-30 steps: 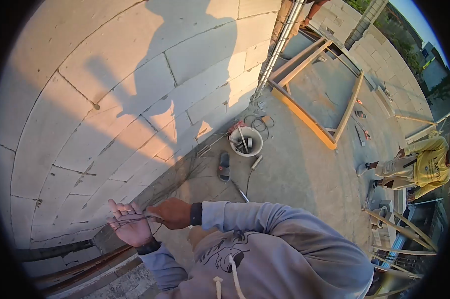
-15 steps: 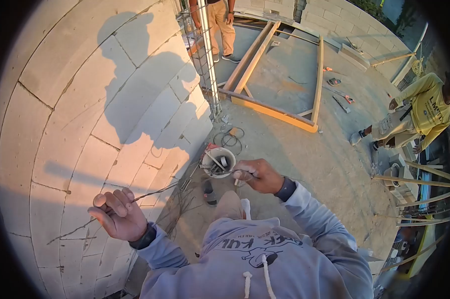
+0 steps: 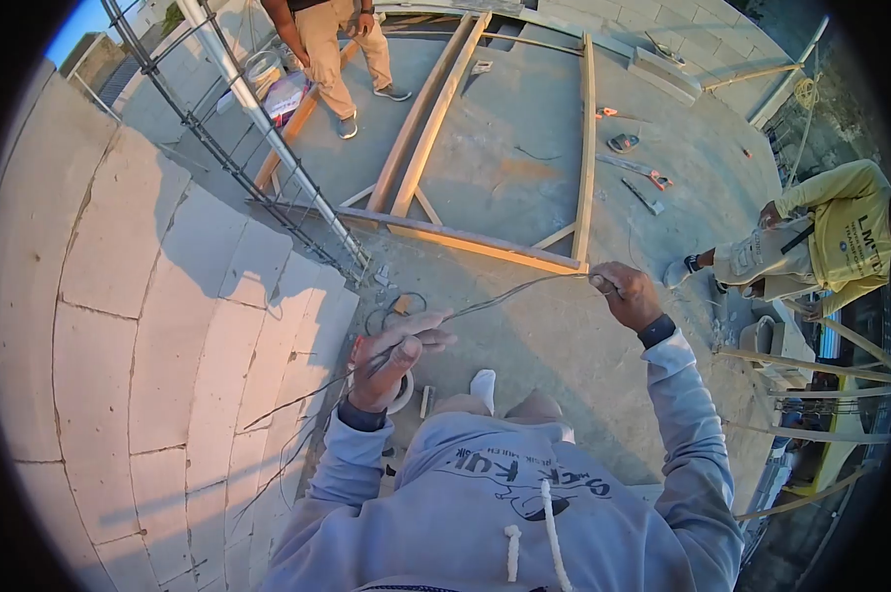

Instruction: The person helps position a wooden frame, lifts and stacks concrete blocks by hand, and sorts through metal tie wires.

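Strands of thin dark tie wire [image 3: 509, 293] stretch between my two hands. My right hand [image 3: 630, 296] pinches the bunched end of the wire at the right, beyond the near corner of the timber frame. My left hand [image 3: 391, 363] is slightly blurred, its fingers stretched out and the thumb raised. The wire runs across its palm, and loose tails trail down to the left along the block wall. Below that hand, a white bucket [image 3: 403, 397] is mostly covered.
A pale block wall [image 3: 159, 326] rises at left beside a rebar cage with a white pipe [image 3: 268, 128]. A timber frame [image 3: 490, 247] lies on the concrete floor, with handsaws [image 3: 652, 178] nearby. One person stands behind; another, in a yellow shirt [image 3: 850, 237], is at right.
My right hand has moved right and upward, drawing the wire out. My left hand has come right from the wall, and its curled fingers have straightened. The view has shifted rightward.
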`<state>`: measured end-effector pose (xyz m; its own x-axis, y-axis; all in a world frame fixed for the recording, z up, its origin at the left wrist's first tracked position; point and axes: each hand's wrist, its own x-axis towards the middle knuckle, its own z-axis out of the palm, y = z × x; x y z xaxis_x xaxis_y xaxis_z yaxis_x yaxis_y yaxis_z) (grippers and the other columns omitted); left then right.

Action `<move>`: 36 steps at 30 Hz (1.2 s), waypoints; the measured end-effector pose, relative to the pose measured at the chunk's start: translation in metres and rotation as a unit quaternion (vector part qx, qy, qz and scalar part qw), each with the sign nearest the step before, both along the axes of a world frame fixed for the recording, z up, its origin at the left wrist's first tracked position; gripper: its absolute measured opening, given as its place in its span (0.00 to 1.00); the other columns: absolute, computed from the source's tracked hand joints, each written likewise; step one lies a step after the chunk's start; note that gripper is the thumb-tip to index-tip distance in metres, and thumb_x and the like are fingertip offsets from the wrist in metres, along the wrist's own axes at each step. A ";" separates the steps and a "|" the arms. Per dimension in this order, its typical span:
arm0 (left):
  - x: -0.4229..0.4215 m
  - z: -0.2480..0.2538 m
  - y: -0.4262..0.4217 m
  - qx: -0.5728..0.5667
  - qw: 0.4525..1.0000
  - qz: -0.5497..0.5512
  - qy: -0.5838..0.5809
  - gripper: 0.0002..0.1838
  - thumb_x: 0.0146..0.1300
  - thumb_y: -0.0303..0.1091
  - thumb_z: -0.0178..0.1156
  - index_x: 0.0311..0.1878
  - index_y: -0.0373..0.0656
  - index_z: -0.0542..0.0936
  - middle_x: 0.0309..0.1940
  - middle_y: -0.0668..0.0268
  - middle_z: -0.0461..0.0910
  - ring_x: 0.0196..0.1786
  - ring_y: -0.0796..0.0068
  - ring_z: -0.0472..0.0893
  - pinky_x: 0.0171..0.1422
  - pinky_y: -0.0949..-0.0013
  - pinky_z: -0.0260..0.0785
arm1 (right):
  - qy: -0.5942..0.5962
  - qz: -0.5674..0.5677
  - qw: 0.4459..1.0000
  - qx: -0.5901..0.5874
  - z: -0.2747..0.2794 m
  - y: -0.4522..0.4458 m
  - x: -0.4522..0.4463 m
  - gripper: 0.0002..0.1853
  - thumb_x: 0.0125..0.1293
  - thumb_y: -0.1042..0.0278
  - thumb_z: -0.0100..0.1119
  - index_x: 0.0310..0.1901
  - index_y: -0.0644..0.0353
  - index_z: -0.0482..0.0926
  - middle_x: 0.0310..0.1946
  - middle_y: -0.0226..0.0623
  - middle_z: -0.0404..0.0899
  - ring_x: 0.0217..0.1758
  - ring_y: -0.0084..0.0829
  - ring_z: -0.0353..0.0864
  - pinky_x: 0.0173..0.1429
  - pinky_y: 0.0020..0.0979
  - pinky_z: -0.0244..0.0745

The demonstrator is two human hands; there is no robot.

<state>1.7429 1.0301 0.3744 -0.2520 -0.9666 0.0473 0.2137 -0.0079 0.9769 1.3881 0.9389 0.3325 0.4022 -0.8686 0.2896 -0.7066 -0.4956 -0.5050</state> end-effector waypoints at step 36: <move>-0.012 -0.128 -0.705 0.146 0.902 0.316 0.257 0.25 0.64 0.45 0.46 0.53 0.31 0.67 0.45 0.53 0.73 0.48 0.63 0.75 0.54 0.66 0.66 | 0.009 0.370 0.891 0.263 -0.058 -0.777 0.254 0.17 0.65 0.57 0.43 0.45 0.63 0.73 0.24 0.40 0.75 0.26 0.32 0.75 0.36 0.29 0.70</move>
<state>1.7304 0.3255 0.2468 0.3354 -0.8999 -0.2787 0.6893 0.0328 0.7237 1.6416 0.1616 0.2744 0.9216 -0.3770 -0.0922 -0.2951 -0.5265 -0.7973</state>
